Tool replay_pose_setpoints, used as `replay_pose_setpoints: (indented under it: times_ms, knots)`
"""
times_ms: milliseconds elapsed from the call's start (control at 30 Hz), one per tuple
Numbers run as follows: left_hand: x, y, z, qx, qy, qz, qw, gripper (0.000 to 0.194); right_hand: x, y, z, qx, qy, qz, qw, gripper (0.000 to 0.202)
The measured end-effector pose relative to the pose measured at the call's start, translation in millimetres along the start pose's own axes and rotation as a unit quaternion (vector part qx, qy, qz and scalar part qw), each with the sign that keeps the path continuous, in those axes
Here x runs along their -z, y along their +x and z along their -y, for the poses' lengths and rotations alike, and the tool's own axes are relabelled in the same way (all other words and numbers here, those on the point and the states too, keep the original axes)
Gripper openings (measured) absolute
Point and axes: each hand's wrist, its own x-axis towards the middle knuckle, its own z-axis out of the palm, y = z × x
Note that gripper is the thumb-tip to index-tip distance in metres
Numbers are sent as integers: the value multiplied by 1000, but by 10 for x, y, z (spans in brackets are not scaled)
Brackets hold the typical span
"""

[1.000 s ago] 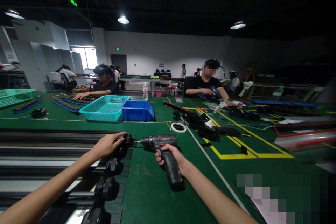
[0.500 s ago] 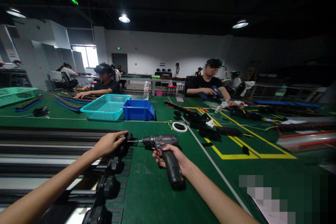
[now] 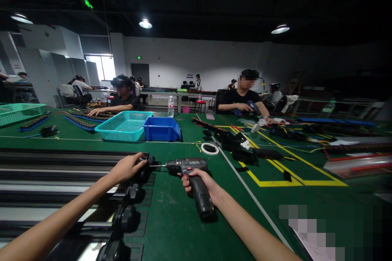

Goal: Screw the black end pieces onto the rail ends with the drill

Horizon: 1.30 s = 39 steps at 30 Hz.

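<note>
My right hand (image 3: 199,183) is wrapped round the grip of a black cordless drill (image 3: 200,195), with a finger at its red trigger. The drill lies level, pointing left, and its long thin bit (image 3: 157,165) reaches the end of the farthest black rail (image 3: 76,158). At that end my left hand (image 3: 130,166) has its fingers bent over a black end piece (image 3: 149,159), close to the bit's tip. Whether a screw sits at the tip is too small to tell. Nearer to me, similar long rails lie side by side, with black knob-like fittings (image 3: 128,217) at their right ends.
Beyond the rails stand a turquoise basket (image 3: 122,132), a blue bin (image 3: 161,132) and a water bottle (image 3: 170,107). A white ring (image 3: 210,149), black parts and wires lie on the green table (image 3: 171,224). Across it, one co-worker (image 3: 245,98) holds a drill; another (image 3: 122,100) handles strips.
The fingers of my left hand have drawn back and bent at the rail's end, where they were stretched out before. The drill in my right hand has hardly moved.
</note>
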Motion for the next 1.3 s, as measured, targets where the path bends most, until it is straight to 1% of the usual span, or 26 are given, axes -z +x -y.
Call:
replay_pose_setpoints:
  times_ms: [200,433,533,667,800,900,1067,1300]
  knots:
    - [2,22,-5,-3,34,23,999,50,-23,-3,12,-4,-3,-7,1000,36]
    - [1,34,19,-6,21,37,999,51,-18,-5,11,-5,-3,-11,1000,37]
    - [-5,36,33,-8,25,35,999,52,-17,-11,5,-13,2,-33,999,36]
    - [-5,34,31,-13,46,36,998,51,-15,-23,-2,-5,-5,-57,998,35]
    - [9,24,-5,-12,67,31,997,51,-4,-19,7,-13,13,-33,999,35]
    - [19,12,-36,-10,66,33,997,50,6,-3,14,-6,5,-18,1000,33]
    - [20,5,-57,1,61,37,997,49,9,19,12,-4,-11,-17,1000,31]
    - [14,8,-38,1,63,38,997,50,11,16,4,2,-25,-12,1000,28]
